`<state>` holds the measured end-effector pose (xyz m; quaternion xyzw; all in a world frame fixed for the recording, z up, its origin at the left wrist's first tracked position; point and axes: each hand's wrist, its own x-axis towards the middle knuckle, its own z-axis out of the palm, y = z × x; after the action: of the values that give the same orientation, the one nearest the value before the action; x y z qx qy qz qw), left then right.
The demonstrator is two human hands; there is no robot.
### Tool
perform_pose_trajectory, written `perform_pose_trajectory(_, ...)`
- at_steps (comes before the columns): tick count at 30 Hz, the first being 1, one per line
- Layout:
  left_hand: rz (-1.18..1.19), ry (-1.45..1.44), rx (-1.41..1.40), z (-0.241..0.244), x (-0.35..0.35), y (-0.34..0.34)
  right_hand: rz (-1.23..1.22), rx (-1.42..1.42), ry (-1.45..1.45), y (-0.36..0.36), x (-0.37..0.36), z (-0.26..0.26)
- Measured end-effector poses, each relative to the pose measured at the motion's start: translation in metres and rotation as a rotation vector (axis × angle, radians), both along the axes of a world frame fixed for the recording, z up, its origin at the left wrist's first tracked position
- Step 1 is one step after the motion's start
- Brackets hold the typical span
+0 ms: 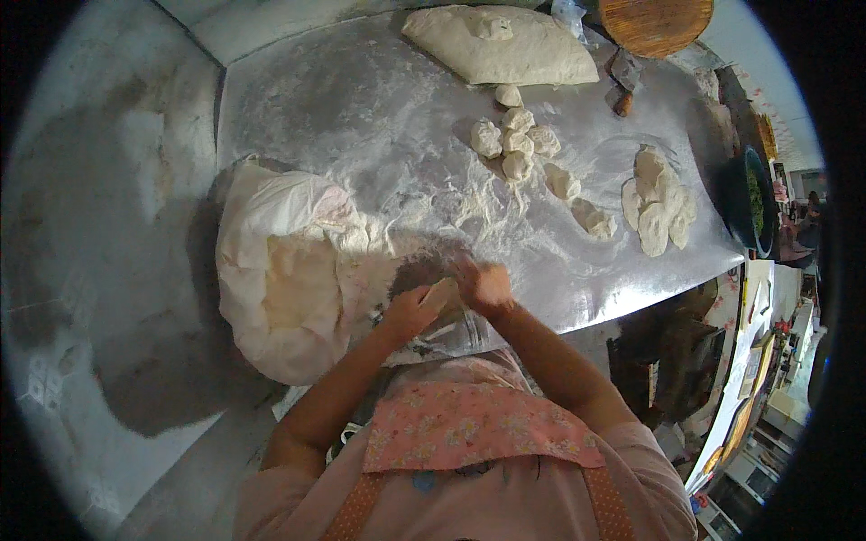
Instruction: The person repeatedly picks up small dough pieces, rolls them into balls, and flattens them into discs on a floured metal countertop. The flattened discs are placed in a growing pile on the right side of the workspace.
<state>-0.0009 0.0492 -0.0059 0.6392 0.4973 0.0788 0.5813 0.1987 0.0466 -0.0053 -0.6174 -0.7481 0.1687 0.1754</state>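
Over the near edge of a floured metal table (379, 115), my left hand (409, 312) holds a pale piece of dough (441, 297) between thumb and fingers. My right hand (486, 284) is blurred, just right of that piece; whether it grips anything is unclear. Beyond both hands lie several small dough lumps (518, 143), some touching. Flattened dough pieces (655, 203) overlap in a pile at the right. A large dough mass (500, 51) rests at the far edge with a small lump on top.
A white sack of flour (301, 284) stands open at the left. A scraper with a wooden handle (624, 103) lies at the far right near a round wooden board (656, 24). A dark bowl with chopped greens (754, 203) sits beyond the right edge.
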Motion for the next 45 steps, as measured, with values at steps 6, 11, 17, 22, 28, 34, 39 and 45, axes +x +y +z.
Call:
perform_pose_trajectory(6, 0.272, -0.338, -0.046, -0.021, -0.012, 0.054, -0.026, -0.063, 0.003, 0.004, -0.009, 0.006)
perform_pose_trajectory(11, 0.449, -0.203, -0.357, -0.003, -0.015, -0.002, 0.012, 0.011, -0.002, -0.058, 0.016, -0.004)
perform_pose_trajectory(17, -0.187, 0.21, 0.258, -0.003, 0.016, 0.046, 0.061, 0.018, 0.027, 0.04, -0.023, 0.005)
perform_pose_trajectory(22, 0.715, -0.324, -0.459, -0.024, -0.039, 0.02, -0.006, 0.021, 0.156, -0.056, 0.012, 0.016)
perform_pose_trajectory(28, -0.459, 0.18, 0.009, 0.022, 0.009, 0.049, 0.188, 0.08, 0.259, -0.026, 0.013, 0.021)
perform_pose_trajectory(34, -0.237, -0.676, -0.461, 0.078, 0.152, 0.095, 0.354, 0.074, 0.471, -0.075, 0.022, 0.079)
perform_pose_trajectory(39, 0.168, -0.182, 0.326, 0.043, 0.2, 0.243, 0.29, 0.07, 0.394, -0.082, 0.028, 0.044)
perform_pose_trajectory(45, 0.214, 0.239, 0.807, -0.037, 0.17, 0.233, 0.154, 0.02, 0.417, -0.078, 0.024, 0.017)
